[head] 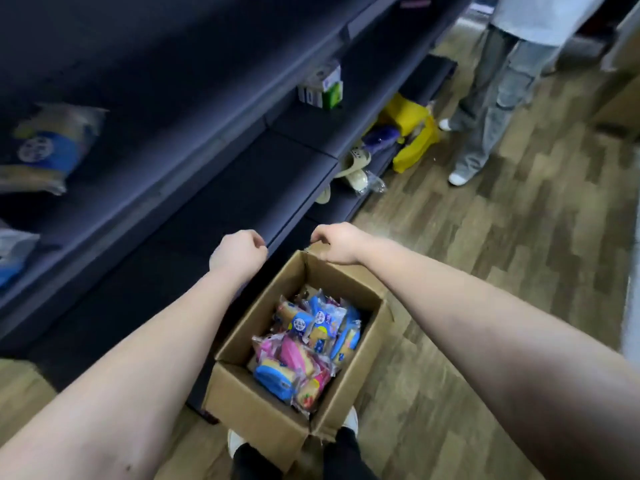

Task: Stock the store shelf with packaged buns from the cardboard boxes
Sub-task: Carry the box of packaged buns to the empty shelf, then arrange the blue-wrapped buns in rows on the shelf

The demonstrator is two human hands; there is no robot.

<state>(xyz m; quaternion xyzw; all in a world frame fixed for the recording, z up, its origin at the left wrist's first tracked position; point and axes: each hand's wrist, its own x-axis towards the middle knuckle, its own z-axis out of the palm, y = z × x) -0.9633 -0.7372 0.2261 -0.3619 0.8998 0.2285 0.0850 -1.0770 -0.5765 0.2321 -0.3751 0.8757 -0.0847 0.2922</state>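
Inspection, live view. The dark store shelf [221,174] is running along my left, and one blue bun pack [48,147] is lying on an upper tier. The open cardboard box [249,403] is sitting low beside the shelf base, just ahead of my feet. The packaged buns [304,344] are lying loose in its bottom.

My right hand [337,242] is gripping the box's far rim, fingers curled over it. My left hand [239,252] is hanging fisted beside the far corner; I cannot tell whether it is holding anything.

Judgement: I am positioning the box. I am advising an even grip on both far corners, keeping the box level and close to the shelf.
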